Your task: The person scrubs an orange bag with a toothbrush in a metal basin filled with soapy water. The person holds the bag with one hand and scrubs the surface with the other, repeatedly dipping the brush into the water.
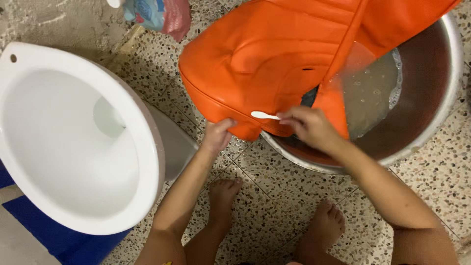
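Orange bag [265, 59]: propped on the rim of the metal basin [441, 98], lower edge hanging over the speckled floor [274, 196]. Your left hand [217, 135]: fingers clenched on the bag's bottom corner. Your right hand [308, 126]: fingers pinching a white brush [264, 115], head against the bag. White toilet bowl [73, 137]: just left

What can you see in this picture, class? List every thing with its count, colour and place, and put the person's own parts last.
Padded leather-like bag: one, orange, resting over the basin's left rim.
Round metal basin: one, silver, upper right, holding murky water.
Small plastic brush: one, white, against the bag.
Ceramic toilet bowl: one, white, left.
Crumpled plastic packet: one, blue and red, top.
Speckled terrazzo floor: underneath everything.
Left hand: gripping the bag's lower edge.
Right hand: holding the brush.
Bare feet: two, bottom centre.
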